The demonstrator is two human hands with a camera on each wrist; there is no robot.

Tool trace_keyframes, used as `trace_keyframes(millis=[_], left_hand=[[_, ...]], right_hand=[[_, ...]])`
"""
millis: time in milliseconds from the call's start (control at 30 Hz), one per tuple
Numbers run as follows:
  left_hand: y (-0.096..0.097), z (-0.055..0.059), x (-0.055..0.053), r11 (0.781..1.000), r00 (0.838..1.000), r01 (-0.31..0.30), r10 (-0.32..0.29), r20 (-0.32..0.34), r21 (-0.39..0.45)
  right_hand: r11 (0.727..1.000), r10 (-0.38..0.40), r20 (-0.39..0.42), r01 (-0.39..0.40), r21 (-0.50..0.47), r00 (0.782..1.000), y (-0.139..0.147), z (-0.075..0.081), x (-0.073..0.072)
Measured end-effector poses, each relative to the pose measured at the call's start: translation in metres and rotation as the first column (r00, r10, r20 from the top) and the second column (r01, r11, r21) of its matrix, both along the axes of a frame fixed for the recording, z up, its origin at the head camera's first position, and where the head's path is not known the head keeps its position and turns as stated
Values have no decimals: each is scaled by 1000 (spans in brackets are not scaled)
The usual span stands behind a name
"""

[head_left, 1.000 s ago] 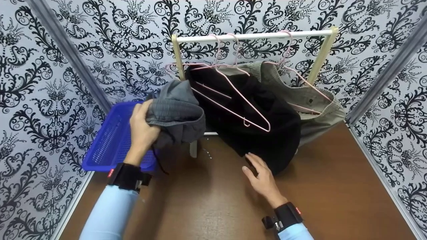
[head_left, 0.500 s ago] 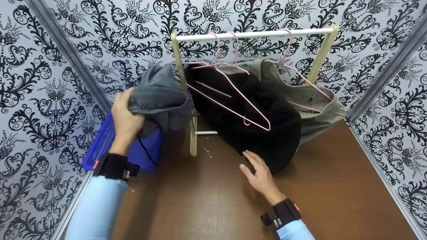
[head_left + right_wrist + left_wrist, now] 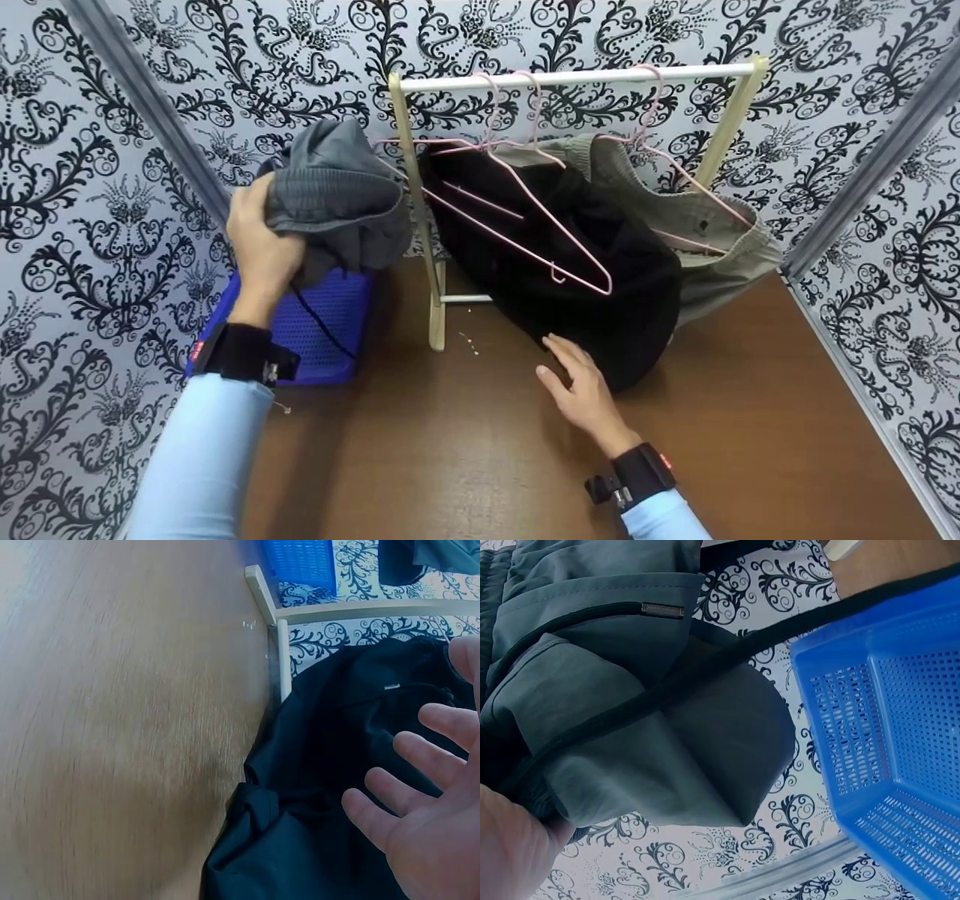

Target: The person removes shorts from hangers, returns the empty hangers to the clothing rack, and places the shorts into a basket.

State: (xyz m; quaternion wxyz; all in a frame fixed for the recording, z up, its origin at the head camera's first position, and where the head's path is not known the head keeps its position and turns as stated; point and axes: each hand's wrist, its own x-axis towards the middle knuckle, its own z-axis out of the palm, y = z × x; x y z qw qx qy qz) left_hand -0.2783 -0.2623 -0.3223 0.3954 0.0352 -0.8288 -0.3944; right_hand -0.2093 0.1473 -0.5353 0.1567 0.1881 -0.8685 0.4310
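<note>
My left hand (image 3: 262,236) grips a bunched grey pair of elastic-waisted pants (image 3: 334,199), held up over the blue basket (image 3: 319,322). A black drawstring (image 3: 742,649) dangles from them, seen large in the left wrist view. My right hand (image 3: 585,394) has its fingers extended at the lower edge of a black garment (image 3: 600,322) and holds nothing. That black garment hangs on the rack with a pink hanger (image 3: 547,210) lying across its front. To its right, a grey-green elastic-waisted garment (image 3: 720,281) hangs on another pink hanger (image 3: 694,180).
The clothes rack (image 3: 577,79) has a white top bar and pale wooden legs (image 3: 437,315). It stands on a brown wooden tabletop (image 3: 465,450). Patterned walls (image 3: 112,187) close in the back and both sides.
My left hand has carried the grey pants left and up, away from the hanging clothes and over the basket. The right hand has barely moved.
</note>
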Motion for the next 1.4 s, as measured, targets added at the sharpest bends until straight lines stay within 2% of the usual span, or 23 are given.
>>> trace_keyframes(millis=[367, 467, 667, 767, 867, 967, 1233, 1400], left_hand=[[-10, 12, 2, 996, 997, -60, 57, 50, 59], [-12, 15, 3, 996, 997, -73, 71, 30, 55], [-17, 14, 3, 995, 994, -90, 92, -61, 43], [-20, 9, 3, 995, 995, -89, 91, -51, 49], [-21, -1, 5, 994, 996, -91, 91, -4, 55], [-21, -16, 6, 993, 994, -93, 89, 57, 73], [-21, -66, 9, 993, 995, -75, 69, 73, 94], [-21, -92, 11, 991, 994, -73, 63, 94, 112]], right_hand=[[1000, 3, -13, -3, -7, 1000, -1, -4, -1], [1000, -2, 2, 2, 1, 1000, -1, -4, 0], [1000, -7, -8, 7, 10, 1000, -2, -5, 0], [1000, -8, -12, 8, 10, 1000, -2, -6, 0], [1000, -6, 10, 6, 4, 1000, -2, -6, 1], [1000, -6, 28, 6, 5, 1000, -2, -5, 1], [1000, -10, 11, 10, -4, 1000, 1, -2, -2], [1000, -8, -6, 8, -4, 1000, 3, -1, -4]])
